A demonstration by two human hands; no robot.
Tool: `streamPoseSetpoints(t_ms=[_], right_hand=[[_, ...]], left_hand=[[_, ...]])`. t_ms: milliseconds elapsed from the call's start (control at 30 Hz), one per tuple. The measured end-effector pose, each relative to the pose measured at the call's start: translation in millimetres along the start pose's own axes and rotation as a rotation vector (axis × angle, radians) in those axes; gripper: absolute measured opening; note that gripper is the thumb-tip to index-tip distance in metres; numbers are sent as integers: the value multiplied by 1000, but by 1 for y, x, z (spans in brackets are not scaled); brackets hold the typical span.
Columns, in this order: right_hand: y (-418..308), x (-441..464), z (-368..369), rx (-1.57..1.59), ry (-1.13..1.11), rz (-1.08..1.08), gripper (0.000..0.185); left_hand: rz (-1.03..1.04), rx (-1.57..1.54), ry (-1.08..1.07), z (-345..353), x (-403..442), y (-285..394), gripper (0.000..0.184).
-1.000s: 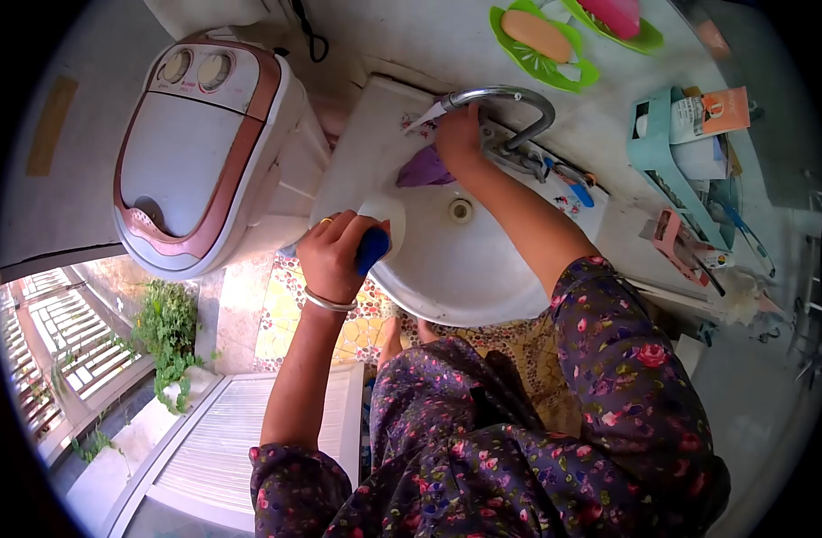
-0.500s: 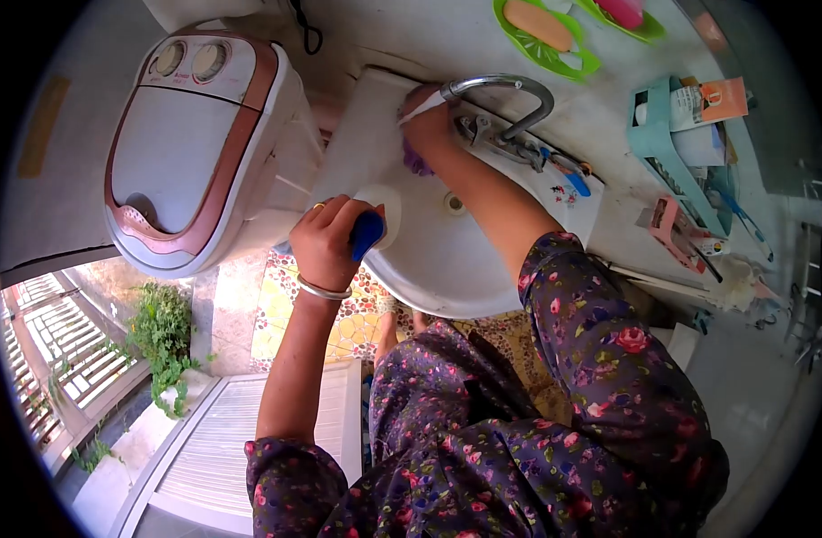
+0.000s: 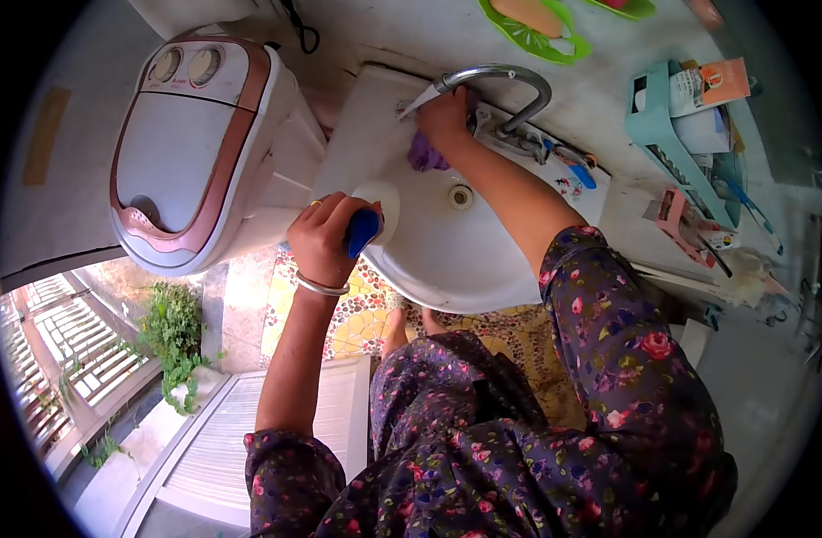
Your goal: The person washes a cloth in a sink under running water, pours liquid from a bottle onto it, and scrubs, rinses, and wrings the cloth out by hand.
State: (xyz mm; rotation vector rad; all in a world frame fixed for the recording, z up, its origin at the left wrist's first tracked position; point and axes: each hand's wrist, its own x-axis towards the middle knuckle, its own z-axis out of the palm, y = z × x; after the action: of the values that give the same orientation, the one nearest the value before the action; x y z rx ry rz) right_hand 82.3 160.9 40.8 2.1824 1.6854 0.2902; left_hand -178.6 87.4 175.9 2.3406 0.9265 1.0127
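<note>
My right hand [image 3: 443, 118] is closed on a crumpled purple cloth [image 3: 426, 153] at the back of the white sink [image 3: 447, 287], just under the curved metal faucet [image 3: 518, 73]. A stream of water [image 3: 417, 103] runs from the spout beside that hand. At the sink's left rim, my left hand [image 3: 323, 238] is wrapped round a blue thing [image 3: 363, 230] that looks like a handle. Next to it shows a whitish round part [image 3: 379, 208]; whether the two are joined I cannot tell.
A white and pink washing machine [image 3: 182, 170] stands left of the sink. Blue-handled tools [image 3: 579, 170] lie behind the taps. Green soap dishes [image 3: 541, 36], a teal rack [image 3: 653, 134] and a pink holder [image 3: 680, 224] hang on the wall. A white louvred door [image 3: 222, 439] is at lower left.
My right hand has moved slightly right, toward the faucet's base, with the purple cloth. More of the cloth and the water stream shows. My left hand has hardly moved.
</note>
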Motion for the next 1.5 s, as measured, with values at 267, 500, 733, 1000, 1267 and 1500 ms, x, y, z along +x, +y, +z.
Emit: streamPoseSetpoints(t_ms=[267, 500, 733, 1000, 1267, 1500], right_hand=[[-45, -30, 5, 508, 549, -388, 22], [-31, -72, 11, 808, 575, -386, 32], [-12, -93, 12, 870, 488, -180, 35], [19, -110, -32, 1304, -235, 260, 67], [5, -42, -20, 1282, 115, 301, 88], [2, -28, -18, 1208, 20, 260, 71]], left_hand=[[-135, -35, 70, 7, 12, -3, 17], [-27, 86, 31, 20, 65, -3, 18], [39, 153, 38, 38, 124, -21, 21], [123, 214, 125, 67, 161, -36, 26], [99, 137, 175, 93, 188, -40, 29], [102, -185, 31, 78, 189, -73, 63]])
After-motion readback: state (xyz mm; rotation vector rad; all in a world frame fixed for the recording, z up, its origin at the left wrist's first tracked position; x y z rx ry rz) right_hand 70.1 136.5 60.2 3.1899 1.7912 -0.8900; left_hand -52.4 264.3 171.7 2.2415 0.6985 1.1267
